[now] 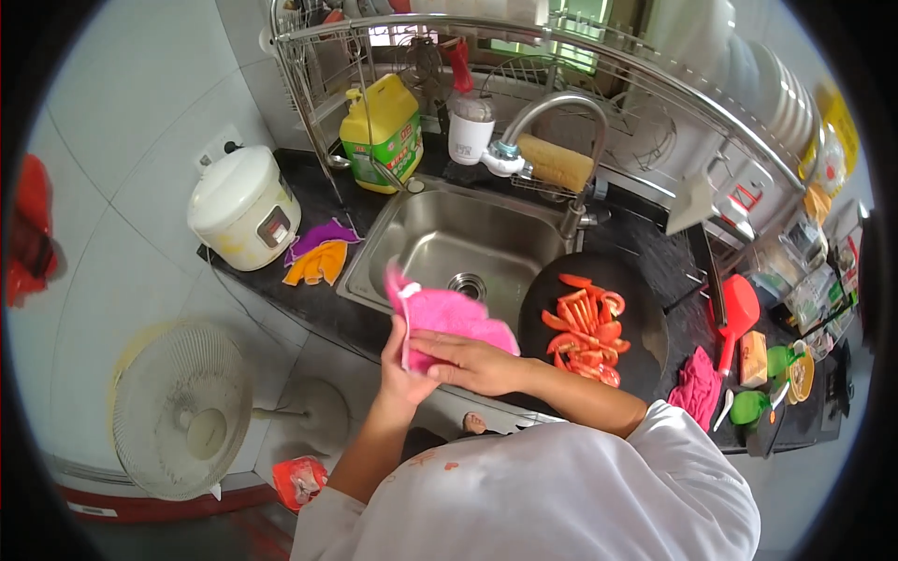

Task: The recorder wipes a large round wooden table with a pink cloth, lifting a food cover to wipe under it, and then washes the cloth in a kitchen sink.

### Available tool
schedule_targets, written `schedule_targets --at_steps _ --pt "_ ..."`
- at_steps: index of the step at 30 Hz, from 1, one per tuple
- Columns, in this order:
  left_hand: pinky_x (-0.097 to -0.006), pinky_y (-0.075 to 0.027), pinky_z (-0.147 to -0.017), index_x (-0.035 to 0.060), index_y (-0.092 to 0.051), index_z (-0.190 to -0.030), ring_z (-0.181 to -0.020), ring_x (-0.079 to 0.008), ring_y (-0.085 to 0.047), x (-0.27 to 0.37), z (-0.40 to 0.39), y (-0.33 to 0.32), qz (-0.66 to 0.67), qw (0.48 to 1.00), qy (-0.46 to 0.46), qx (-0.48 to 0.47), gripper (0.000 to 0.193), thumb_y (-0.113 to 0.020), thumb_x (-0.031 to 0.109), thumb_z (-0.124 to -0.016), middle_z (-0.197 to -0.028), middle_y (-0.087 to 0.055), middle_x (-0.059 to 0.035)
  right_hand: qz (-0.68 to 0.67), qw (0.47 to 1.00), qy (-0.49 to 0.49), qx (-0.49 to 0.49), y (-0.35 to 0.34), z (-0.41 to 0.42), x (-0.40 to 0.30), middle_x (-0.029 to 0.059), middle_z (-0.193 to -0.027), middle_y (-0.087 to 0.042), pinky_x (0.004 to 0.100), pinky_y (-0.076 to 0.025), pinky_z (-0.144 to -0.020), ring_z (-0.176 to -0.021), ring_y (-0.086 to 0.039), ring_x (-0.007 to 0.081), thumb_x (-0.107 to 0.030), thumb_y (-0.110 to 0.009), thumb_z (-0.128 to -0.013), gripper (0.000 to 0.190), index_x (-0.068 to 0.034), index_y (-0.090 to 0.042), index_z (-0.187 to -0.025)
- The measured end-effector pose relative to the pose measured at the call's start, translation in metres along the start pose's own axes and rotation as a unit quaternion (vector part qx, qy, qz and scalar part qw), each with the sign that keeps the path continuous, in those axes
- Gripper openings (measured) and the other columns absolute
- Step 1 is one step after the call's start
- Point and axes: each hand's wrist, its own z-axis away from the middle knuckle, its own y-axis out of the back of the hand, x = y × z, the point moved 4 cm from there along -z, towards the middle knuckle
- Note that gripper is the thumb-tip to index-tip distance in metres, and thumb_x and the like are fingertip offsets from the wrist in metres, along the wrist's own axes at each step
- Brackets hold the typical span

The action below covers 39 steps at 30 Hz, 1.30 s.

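A bright pink cloth is held between my two hands, over the front edge of the stainless steel sink. My left hand grips its left side from below, with the thumb pointing up along it. Flat across the cloth lies my right hand, fingers pointing left. The cloth's upper left corner is blurred. Right of the sink, cut tomato wedges lie in a heap on a round black board. The swan-neck faucet with a white water filter arches over the sink's back.
A rice cooker stands at the left, beside purple and orange cloths. Behind the sink is a yellow detergent jug under a metal dish rack. A red ladle and crumpled pink cloth lie right. A fan stands lower left.
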Motion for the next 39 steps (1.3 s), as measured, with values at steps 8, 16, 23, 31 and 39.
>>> schedule_targets --at_steps 8,16,23,31,39 --pt "-0.0495 -0.033 -0.102 0.0108 -0.050 -0.125 -0.120 -0.0289 -0.047 0.042 -0.128 0.044 0.099 0.990 0.082 0.066 0.050 -0.047 0.047 -0.090 -0.127 -0.053 -0.0091 -0.068 0.921 -0.142 0.356 0.144 -0.006 0.095 0.0070 -0.101 -0.063 0.0292 -0.046 -0.084 -0.094 -0.059 0.0178 -0.017 -0.053 -0.092 0.024 -0.001 -0.061 -0.108" --pt "-0.0552 -0.026 -0.105 0.0154 -0.044 -0.132 -0.127 -0.0300 -0.038 0.049 -0.205 0.077 0.068 0.974 0.204 0.066 0.076 -0.050 0.069 -0.078 -0.137 -0.044 -0.0093 -0.132 0.665 -0.123 0.725 0.299 0.062 0.249 0.0035 -0.064 -0.056 0.0280 -0.040 -0.053 -0.057 -0.051 0.0142 -0.017 -0.049 -0.084 0.020 -0.005 -0.063 -0.075" --pt "-0.0538 -0.028 -0.104 0.0141 -0.044 -0.132 -0.126 -0.0299 -0.040 0.013 -0.247 0.066 0.101 0.955 0.279 0.022 0.085 -0.049 0.075 -0.073 -0.136 -0.045 -0.0092 0.295 0.618 -0.269 0.678 0.360 0.155 0.299 0.0066 -0.065 -0.059 0.0376 -0.044 -0.056 -0.062 -0.056 0.0154 -0.020 -0.053 -0.083 0.022 -0.003 -0.063 -0.073" --pt "-0.0506 -0.032 -0.103 0.0102 -0.048 -0.128 -0.120 -0.0294 -0.047 0.001 -0.249 0.086 0.155 0.946 0.283 0.018 0.075 -0.053 0.066 -0.078 -0.128 -0.051 -0.0103 0.036 0.711 -0.262 0.651 0.126 -0.060 0.222 0.0102 -0.115 -0.055 0.0325 -0.045 -0.083 -0.097 -0.054 0.0193 -0.024 -0.058 -0.087 0.043 -0.004 -0.051 -0.124" --pt "-0.0396 -0.048 -0.086 0.0094 -0.059 -0.093 -0.089 -0.0243 -0.059 0.001 -0.250 0.159 -0.039 0.946 0.221 0.233 0.028 -0.052 0.036 -0.087 -0.093 -0.062 -0.0079 0.171 0.812 -0.347 0.437 0.081 -0.117 0.216 0.0111 -0.094 -0.059 0.0425 -0.045 -0.082 -0.098 -0.053 0.0315 -0.039 -0.056 -0.085 0.033 -0.008 -0.065 -0.092"
